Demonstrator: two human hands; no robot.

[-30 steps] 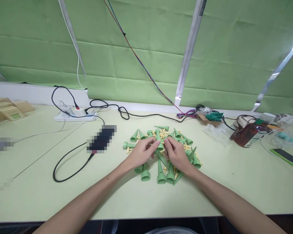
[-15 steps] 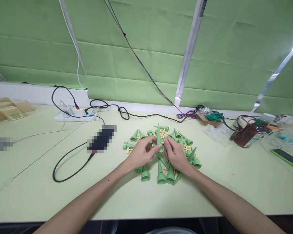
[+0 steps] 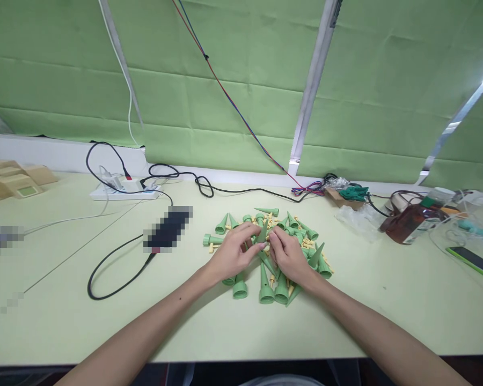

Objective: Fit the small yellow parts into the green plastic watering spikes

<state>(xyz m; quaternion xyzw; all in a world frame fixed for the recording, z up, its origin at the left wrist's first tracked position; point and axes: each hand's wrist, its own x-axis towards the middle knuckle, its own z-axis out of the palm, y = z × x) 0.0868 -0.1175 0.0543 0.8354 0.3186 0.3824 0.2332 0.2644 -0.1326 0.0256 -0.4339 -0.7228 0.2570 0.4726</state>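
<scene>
A heap of green plastic cone spikes mixed with small cream pegs lies on the pale green table. Both my hands meet over the middle of the heap. My left hand is closed around one green cone spike, its tip pointing up and away. My right hand is pinched against that spike's lower end; whether a small peg is in its fingers is hidden.
A black cable and a blurred dark device lie to the left, a white power strip behind. Cardboard boxes sit far left. A brown bottle, plastic bags and a phone crowd the right.
The cone spike in my left hand has tilted from upright to leaning right. Both hands stayed over the heap, fingers shifting slightly.
</scene>
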